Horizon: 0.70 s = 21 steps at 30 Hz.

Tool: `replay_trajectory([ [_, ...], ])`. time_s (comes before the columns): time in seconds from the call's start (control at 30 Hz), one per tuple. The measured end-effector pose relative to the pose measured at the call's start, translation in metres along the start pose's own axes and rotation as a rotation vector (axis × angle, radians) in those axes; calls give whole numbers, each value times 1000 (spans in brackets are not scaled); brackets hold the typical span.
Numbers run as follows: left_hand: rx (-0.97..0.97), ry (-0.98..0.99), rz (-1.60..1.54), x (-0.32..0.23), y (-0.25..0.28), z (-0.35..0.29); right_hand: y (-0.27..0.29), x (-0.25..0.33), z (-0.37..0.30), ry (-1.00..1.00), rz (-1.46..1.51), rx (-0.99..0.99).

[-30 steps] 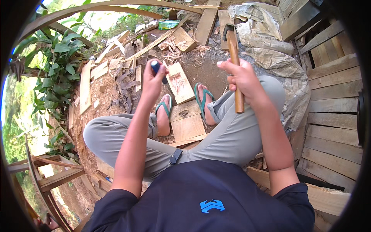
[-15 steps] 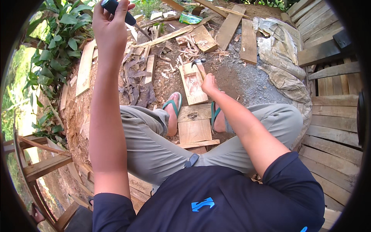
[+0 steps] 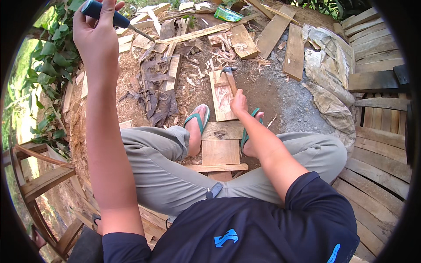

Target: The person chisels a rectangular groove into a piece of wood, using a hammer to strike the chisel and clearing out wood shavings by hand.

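while the head view looks down, left hand [image 3: 97, 37]: raised at upper left, fingers closed round the blue-handled tool [image 3: 115, 16], perhaps to hold it clear of the block; its metal shaft slants down rightward.
right hand [image 3: 239, 104]: near centre, wrapped round the handle of the hammer [image 3: 231, 82], whose head is over the block's upper end; whether they touch, cannot tell.
wood block [image 3: 226, 115]: upper centre, between the sandalled feet [image 3: 193, 129], probably for steadiness.
its hollow [image 3: 223, 93]: rough, pale chips or fibres inside.
green packet [image 3: 228, 14]: top edge, contents hidden.
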<state>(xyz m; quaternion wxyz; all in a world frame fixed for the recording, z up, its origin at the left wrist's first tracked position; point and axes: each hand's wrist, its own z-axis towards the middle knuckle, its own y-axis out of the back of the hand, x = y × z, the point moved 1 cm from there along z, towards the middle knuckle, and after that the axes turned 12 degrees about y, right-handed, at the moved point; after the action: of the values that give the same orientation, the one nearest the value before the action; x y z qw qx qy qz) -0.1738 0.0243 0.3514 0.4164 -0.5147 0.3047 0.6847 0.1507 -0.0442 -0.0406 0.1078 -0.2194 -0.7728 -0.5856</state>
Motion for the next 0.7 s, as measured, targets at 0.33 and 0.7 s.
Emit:
replay_trajectory([
  [0.33, -123, -157, 88, -16, -21, -21, 62, 16, 36, 201, -147, 94],
  [0.7, -212, -210, 45, -26, -19, -24, 119, 19, 91, 806, -184, 286],
])
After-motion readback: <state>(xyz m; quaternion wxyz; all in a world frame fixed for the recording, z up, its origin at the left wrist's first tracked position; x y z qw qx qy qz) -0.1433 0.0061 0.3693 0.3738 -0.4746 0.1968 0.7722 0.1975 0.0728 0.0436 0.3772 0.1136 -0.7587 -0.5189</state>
